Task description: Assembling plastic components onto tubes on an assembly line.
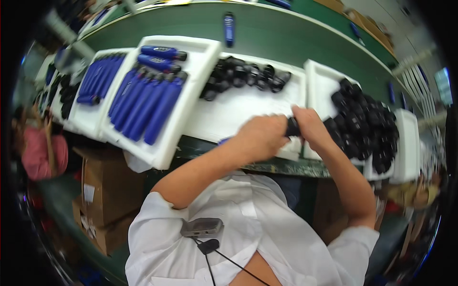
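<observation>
My left hand (266,136) is closed around a blue tube (223,141), whose end shows beside my wrist; the rest is hidden in the fist. At the other end a black cap (292,127) sticks out between my hands. My right hand (311,127) grips that cap, thumb on top. Both hands are close together over the front of a white foam tray (210,119). Several black caps (257,76) lie along that tray's far side. Some blur hides how cap and tube meet.
To the left, a tilted white foam tray (164,150) holds blue tubes (148,105) with black ends, beside a similar tray. On the right, black caps (365,121) are heaped in another tray. A blue tube (229,29) stands on the green ledge behind. Cardboard boxes (107,186) sit below left. A person in pink (45,150) is at the far left.
</observation>
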Tool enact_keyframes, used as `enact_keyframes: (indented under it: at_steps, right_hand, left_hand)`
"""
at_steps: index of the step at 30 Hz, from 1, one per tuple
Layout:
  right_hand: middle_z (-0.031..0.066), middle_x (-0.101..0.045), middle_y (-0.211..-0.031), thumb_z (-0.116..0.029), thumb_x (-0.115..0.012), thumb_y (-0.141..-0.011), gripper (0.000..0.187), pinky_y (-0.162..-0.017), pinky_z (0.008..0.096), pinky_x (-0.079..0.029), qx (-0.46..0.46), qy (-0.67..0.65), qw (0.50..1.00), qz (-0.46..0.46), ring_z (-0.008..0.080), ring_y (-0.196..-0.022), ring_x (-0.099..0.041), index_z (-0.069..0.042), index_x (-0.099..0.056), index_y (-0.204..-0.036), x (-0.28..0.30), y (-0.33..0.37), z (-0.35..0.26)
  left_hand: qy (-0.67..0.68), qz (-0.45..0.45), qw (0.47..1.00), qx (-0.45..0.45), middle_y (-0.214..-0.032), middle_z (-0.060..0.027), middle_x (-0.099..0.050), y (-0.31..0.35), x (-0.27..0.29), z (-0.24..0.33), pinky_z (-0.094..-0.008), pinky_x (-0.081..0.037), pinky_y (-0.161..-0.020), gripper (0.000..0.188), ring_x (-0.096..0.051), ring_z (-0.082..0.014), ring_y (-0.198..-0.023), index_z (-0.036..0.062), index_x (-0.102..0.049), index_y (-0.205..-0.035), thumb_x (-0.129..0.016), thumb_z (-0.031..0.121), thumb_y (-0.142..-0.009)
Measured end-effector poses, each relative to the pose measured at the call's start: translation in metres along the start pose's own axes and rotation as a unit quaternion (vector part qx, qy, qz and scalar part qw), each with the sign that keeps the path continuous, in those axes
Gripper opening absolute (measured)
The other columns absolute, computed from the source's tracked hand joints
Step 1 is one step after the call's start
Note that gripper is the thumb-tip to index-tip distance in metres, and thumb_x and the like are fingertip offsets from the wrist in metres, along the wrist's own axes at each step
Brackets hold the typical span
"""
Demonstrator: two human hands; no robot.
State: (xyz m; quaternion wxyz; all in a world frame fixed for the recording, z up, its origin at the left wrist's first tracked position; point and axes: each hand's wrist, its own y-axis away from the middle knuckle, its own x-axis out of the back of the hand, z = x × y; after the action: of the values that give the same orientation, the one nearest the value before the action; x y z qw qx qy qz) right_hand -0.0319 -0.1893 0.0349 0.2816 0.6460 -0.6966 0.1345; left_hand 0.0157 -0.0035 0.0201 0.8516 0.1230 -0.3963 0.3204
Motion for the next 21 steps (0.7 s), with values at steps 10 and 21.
enact_keyframes:
  at_steps: [10,21]
  right_hand:
    - [0.0212,-0.062,-0.073,-0.024,-0.048,-0.099,0.033,-0.063,0.0434,-0.049,0.04,0.019,0.999,0.002,0.0365,-0.066,-0.062,0.004,-0.061,-0.086,0.007,-0.008,0.009]
    - [0.0172,-0.055,-0.067,-0.016,-0.049,-0.098,0.029,-0.06,0.0418,-0.045,0.136,0.068,0.986,0.068,0.0297,-0.06,-0.059,0.003,-0.054,-0.076,-0.001,-0.025,0.006]
  left_hand:
    - [-0.021,0.028,0.999,-0.011,-0.084,-0.0191,-0.066,-0.012,0.0,-0.001,-0.0437,-0.05,-0.074,0.038,-0.066,-0.0363,-0.081,-0.0015,-0.062,-0.102,-0.076,0.029,-0.084]
    - [0.058,0.019,0.997,-0.051,-0.085,-0.0227,-0.069,-0.016,-0.001,-0.016,-0.0447,-0.053,-0.076,0.039,-0.068,-0.0389,-0.082,-0.0027,-0.063,-0.095,-0.077,0.031,-0.082]
